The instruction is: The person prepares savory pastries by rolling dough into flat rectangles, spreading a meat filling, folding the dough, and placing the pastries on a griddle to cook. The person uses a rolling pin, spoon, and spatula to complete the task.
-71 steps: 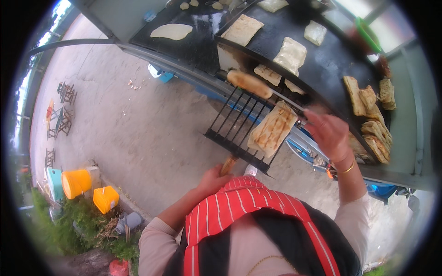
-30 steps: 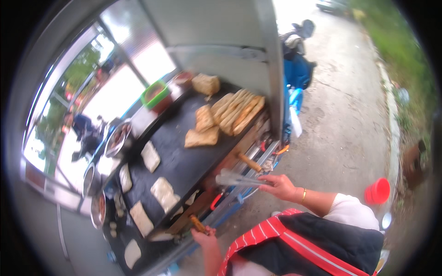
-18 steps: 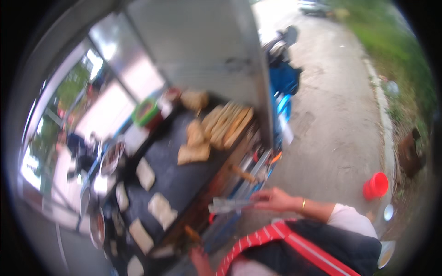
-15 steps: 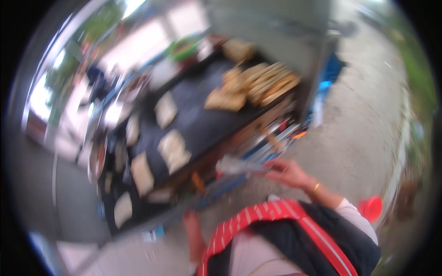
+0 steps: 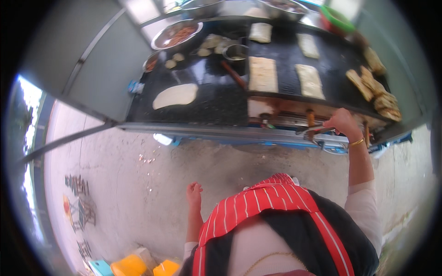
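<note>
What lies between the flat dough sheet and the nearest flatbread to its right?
In the head view, a reddish-brown rod lies slantwise between the dough sheet and the flatbread.

The apron (image 5: 230,209) is red with white stripes — the worktop (image 5: 221,108) is black, with creamy dough (image 5: 175,95) near its front left corner.

Right hand (image 5: 343,123) hides rear of tongs (image 5: 319,131); yellow bucket (image 5: 128,266) cropped
</note>
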The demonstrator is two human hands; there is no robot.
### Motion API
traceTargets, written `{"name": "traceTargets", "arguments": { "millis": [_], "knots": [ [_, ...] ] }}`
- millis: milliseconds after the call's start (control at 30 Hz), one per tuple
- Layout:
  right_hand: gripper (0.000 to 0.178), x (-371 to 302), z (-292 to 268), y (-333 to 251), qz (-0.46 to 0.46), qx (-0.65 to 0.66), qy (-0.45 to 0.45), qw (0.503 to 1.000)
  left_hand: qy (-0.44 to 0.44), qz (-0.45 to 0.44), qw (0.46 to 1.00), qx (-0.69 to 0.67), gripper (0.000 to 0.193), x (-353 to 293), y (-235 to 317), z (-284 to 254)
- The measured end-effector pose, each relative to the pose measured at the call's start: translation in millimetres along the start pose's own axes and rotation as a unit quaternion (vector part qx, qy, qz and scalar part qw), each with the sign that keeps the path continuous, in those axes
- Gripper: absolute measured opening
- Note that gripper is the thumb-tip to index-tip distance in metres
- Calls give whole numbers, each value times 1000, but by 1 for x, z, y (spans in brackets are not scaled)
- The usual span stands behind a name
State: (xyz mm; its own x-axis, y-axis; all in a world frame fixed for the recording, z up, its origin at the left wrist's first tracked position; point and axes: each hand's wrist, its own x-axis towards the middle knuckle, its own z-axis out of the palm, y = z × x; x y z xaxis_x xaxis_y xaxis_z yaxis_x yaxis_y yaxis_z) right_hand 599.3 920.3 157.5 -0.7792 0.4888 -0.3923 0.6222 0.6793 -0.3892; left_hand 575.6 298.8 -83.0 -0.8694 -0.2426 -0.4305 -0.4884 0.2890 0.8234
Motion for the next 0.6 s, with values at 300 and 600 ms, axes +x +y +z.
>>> {"name": "traceTargets", "arguments": {
  "millis": [300,600],
  "knots": [
    [46,13,94,-51,83,-128,285,946,62,-9,997,-34,34,68,22,-99],
    [51,71,246,-363,-413,123,176,885,-74,523,794,300,51,282,231,-4]
  ]
}}
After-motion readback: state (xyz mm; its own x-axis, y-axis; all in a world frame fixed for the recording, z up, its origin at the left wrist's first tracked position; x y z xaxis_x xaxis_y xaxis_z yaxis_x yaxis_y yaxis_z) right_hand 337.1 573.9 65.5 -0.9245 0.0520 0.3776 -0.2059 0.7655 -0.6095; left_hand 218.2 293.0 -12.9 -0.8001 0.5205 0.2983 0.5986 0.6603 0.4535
